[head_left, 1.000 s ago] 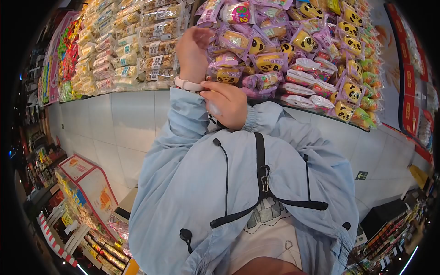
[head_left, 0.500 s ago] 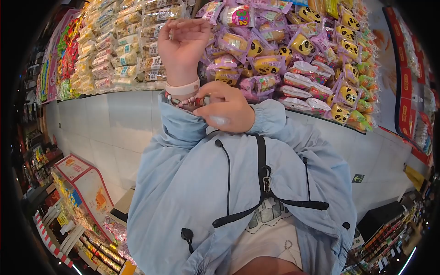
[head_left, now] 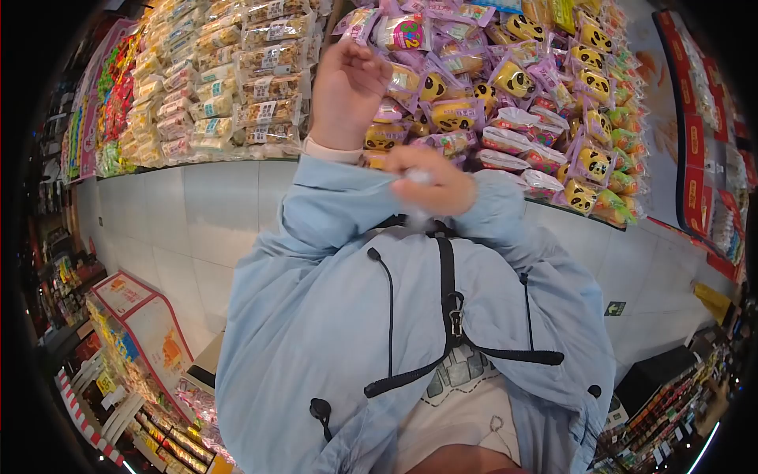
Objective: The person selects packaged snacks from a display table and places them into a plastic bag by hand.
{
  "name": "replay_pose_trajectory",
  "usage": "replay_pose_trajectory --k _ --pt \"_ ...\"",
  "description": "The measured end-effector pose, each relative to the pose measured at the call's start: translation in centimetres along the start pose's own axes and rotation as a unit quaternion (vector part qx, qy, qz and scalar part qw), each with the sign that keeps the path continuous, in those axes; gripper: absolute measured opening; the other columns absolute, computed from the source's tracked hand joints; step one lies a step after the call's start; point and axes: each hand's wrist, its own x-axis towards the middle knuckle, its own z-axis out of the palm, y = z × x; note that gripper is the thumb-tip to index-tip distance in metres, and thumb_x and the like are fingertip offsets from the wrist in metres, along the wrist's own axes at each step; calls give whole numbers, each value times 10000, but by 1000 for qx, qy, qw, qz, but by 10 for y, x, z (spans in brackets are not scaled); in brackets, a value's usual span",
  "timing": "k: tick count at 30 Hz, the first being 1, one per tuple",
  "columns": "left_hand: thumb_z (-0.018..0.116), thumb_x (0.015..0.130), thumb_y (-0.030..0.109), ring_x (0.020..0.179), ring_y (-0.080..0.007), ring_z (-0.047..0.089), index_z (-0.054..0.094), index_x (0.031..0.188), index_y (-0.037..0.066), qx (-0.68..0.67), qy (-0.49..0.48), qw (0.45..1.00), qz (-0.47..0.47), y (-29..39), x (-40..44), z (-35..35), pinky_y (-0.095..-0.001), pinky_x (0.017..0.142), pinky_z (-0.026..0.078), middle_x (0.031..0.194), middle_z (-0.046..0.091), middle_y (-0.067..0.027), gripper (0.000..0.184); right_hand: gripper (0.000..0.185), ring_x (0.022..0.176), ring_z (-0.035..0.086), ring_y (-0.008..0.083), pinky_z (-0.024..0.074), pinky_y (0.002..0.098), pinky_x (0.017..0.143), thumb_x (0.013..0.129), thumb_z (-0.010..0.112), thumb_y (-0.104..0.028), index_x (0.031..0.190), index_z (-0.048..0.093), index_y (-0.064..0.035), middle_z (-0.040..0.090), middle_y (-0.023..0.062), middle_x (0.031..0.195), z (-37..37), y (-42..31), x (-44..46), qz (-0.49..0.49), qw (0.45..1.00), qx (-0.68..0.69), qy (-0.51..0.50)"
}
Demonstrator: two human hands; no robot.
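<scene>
My left hand [head_left: 349, 95] is raised in front of the packaged snacks, palm toward me, its fingers loosely bent with nothing in them. A pale wristband [head_left: 333, 152] shows at the wrist, just past the cuff of the light blue jacket sleeve [head_left: 339, 193]. My right hand [head_left: 436, 186] is at the inner side of that sleeve near the cuff, fingers curled and pinched on the fabric, blurred by motion. A whitish patch shows on its back. Behind the hands lie purple-wrapped panda-face cakes [head_left: 454, 116].
Rows of wrapped bars [head_left: 268, 87] fill the display's left part. Red-and-white packets [head_left: 513, 142] lie toward the right. A red-edged shelf [head_left: 695, 158] stands at far right. Grey floor tiles [head_left: 217, 205] run below the display; a printed promotional stand [head_left: 146, 312] is at lower left.
My left hand has shifted right, its fingers more bent. The sleeve now covers the beaded bracelet that showed at the wrist. My right hand has moved right with the cuff.
</scene>
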Motion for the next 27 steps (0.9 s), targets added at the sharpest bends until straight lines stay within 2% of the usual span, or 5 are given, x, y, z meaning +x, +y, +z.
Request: replay_pose_trajectory --k 9,16,22,25,27 --pt "506 863 204 574 -134 521 580 747 -6 522 -3 853 -4 -60 2 -22 -274 550 416 634 566 -66 251 218 645 546 91 431 210 562 786 626 -78 974 526 -28 554 33 865 7 -26 14 104 944 298 95" --pt "557 803 195 691 -251 608 585 812 19 870 -246 381 193 -82 -29 -56 -338 589 449 753 625 -105 179 266 860 582 248 460 347 713 730 623 -137 970 549 -50 591 89 915 2 -18 16 -88 952 -290 35" --pt "589 772 234 776 -253 609 597 814 57 875 -362 290 137 -98 -70 -79 -343 661 451 831 633 -92 182 440 795 582 305 457 398 647 589 700 -280 943 529 -81 577 114 869 29 -11 10 204 934 -289 -55" --pt "606 757 253 819 -254 609 603 816 76 885 -362 283 76 -107 -70 -87 -345 696 452 871 636 -86 186 445 717 577 330 447 414 619 601 679 -263 970 510 -80 568 128 840 41 -53 17 256 826 -496 -86" --pt "600 728 265 864 -244 606 605 857 76 894 -344 286 -12 -110 -67 -89 -337 738 453 916 632 -85 229 451 758 579 307 451 417 604 611 669 -259 992 492 -94 562 106 881 48 7 4 134 903 -400 -75"
